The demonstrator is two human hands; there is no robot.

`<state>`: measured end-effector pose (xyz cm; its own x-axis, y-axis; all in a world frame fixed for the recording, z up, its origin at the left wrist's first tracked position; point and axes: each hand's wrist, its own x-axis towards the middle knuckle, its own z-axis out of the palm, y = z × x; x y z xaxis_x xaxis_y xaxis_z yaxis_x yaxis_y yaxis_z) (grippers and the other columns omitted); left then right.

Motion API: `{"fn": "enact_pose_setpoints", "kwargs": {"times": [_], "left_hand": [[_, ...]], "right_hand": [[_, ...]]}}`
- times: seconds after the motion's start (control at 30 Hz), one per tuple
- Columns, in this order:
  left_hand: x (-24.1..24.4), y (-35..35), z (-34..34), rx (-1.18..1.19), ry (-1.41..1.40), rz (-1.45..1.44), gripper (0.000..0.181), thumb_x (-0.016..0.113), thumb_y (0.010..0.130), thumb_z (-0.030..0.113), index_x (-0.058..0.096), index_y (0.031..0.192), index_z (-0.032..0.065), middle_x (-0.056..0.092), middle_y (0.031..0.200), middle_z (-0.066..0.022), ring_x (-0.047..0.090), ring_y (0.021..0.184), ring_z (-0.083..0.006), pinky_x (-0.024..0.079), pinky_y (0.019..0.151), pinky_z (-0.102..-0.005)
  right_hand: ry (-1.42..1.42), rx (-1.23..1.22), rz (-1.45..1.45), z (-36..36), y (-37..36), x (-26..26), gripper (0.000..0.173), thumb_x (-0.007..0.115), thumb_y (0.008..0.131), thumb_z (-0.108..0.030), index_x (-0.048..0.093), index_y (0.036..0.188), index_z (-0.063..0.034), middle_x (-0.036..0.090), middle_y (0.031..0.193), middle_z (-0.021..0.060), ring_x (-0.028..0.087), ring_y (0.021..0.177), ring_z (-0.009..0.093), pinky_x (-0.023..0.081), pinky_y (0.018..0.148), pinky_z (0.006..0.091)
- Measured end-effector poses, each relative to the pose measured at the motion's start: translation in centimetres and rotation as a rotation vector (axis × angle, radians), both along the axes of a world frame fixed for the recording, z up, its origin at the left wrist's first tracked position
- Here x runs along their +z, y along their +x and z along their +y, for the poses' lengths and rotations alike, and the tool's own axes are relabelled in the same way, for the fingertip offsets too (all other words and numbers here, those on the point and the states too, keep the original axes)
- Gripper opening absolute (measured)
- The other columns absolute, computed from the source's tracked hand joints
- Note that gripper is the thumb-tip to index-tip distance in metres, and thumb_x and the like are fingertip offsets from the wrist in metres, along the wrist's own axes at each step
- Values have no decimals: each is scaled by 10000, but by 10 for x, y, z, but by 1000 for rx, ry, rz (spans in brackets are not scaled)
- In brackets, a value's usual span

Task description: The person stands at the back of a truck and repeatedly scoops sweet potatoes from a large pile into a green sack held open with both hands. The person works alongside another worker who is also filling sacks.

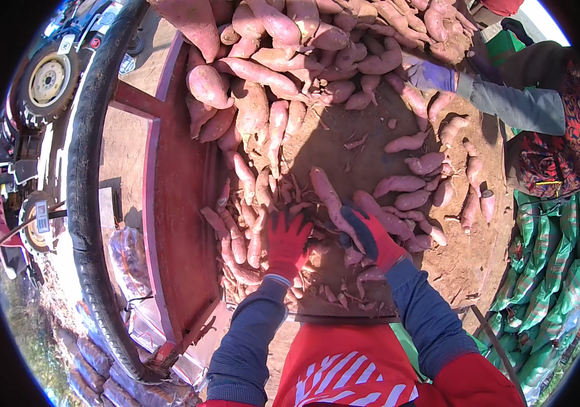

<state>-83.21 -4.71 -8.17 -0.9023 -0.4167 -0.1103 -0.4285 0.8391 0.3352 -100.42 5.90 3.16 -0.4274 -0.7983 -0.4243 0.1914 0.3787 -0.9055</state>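
Observation:
My right hand (pixel 374 236), in a red and dark blue glove, grips the lower part of a long sweet potato (pixel 326 191) that points up and to the left. In a matching glove, my left hand (pixel 287 241) rests palm down with fingers apart among small, thin sweet potatoes (pixel 253 244). What lies beneath its palm is hidden. Medium sweet potatoes (pixel 412 199) lie loosely just right of my right hand. Larger ones form a heap (pixel 269 66) at the far side of the soil-covered surface (pixel 351 127).
A red metal side wall (pixel 180 203) bounds the surface on the left, with a black padded bar (pixel 86 178) beyond it. At the right, another person's purple-gloved hand (pixel 430 75) touches the heap. Green mesh sacks (pixel 554 274) stand at lower right; a wheeled vehicle (pixel 46 81) is at upper left.

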Motion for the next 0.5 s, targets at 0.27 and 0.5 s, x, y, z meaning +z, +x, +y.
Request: {"fn": "enact_pose_setpoints", "kwargs": {"times": [0.27, 0.5], "left_hand": [[42, 20, -37, 266, 60, -3, 451, 740, 715, 342, 628, 1122, 181, 514, 1297, -109, 478, 1194, -350, 381, 997, -462], [7, -32, -127, 520, -190, -272, 509, 655, 783, 490, 614, 1217, 228, 367, 1475, -108, 544, 1082, -367, 463, 903, -448]], "right_hand": [[399, 384, 214, 4, 64, -89, 791, 689, 820, -302, 291, 1448, -32, 538, 1252, 209, 550, 1125, 320, 449, 928, 403], [228, 192, 173, 22, 67, -69, 778, 658, 848, -379, 302, 1449, -37, 572, 1173, 287, 589, 1055, 396, 470, 894, 423]]}}
